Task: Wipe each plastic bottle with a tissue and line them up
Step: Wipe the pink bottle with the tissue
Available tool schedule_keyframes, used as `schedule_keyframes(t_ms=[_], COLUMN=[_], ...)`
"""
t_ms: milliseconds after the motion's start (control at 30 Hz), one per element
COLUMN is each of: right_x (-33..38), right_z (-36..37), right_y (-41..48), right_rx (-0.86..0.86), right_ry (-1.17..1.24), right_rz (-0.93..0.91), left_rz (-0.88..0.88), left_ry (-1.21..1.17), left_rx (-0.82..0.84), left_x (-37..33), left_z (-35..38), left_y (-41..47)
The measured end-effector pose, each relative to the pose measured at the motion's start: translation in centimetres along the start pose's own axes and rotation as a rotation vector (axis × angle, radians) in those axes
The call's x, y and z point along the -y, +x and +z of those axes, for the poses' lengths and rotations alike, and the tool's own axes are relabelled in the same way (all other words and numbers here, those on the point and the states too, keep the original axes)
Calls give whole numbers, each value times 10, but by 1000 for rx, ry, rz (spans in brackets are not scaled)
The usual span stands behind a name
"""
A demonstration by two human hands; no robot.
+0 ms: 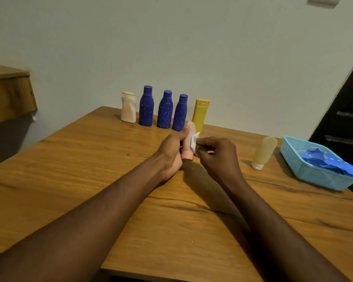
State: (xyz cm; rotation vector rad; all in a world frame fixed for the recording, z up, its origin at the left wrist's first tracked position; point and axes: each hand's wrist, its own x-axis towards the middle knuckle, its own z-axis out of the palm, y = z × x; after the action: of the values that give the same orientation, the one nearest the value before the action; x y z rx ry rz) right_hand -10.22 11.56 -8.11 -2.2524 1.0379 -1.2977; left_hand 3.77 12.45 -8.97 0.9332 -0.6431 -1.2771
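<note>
My left hand [171,151] grips a small pink tube bottle [189,142], cap down, above the middle of the wooden table [90,169]. A crumpled white tissue [194,143] is pinched in my right hand [218,153] and touches the tube's right side. Along the wall stands a row: a white bottle [128,107], three blue bottles [146,106] [165,109] [180,113] and a yellow bottle [200,115]. A pale yellow tube bottle [264,152] stands apart on its white cap at the right.
A light blue plastic basket [314,176] holding crumpled blue wrapping sits at the table's right edge. A wooden ledge [8,94] juts out at the left. A dark door [346,110] is at the far right, with the wall just behind the row.
</note>
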Motion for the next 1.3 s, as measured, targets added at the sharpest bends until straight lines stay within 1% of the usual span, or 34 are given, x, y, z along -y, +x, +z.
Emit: schedule_keyframes(t_ms=[100, 167, 233, 333, 433, 500, 600, 700, 867, 1033, 1167, 1300], right_x=[2, 4, 3, -3, -8, -11, -10, -4, 4, 3, -3, -7], right_z=[-1, -3, -4, -6, -8, -6, -1, 2, 5, 0, -3, -6], right_y=[-2, -2, 0, 3, 5, 5, 2, -1, -4, -3, 0, 4], right_rx=[-18, -50, -90, -159, -218, -203, -121, -65, -15, -94, -154, -206], right_ry=[-5, -20, -46, -43, 15, 41, 35, 31, -58, -27, 32, 80], right_rz=[-102, -180, -216, -177, -84, -25, 25, 3, -159, -181, -122, -102], left_rz=[0, -10, -25, -61, -78, -78, -54, -21, 9, 7, 22, 8], left_ry=[-54, -79, -88, -94, -77, -73, -90, -109, -73, -60, 0, 42], left_rx=[7, 34, 74, 118, 131, 123, 95, 68, 89, 103, 61, 71], left_x=[-3, -4, -3, -2, -1, 0, 0, -2, -3, -4, -2, -2], left_z=[2, 4, 6, 8, 9, 9, 7, 5, 2, 6, 9, 8], left_y=[-3, -6, -10, -14, -15, -14, -10, -5, -5, -10, -13, -14])
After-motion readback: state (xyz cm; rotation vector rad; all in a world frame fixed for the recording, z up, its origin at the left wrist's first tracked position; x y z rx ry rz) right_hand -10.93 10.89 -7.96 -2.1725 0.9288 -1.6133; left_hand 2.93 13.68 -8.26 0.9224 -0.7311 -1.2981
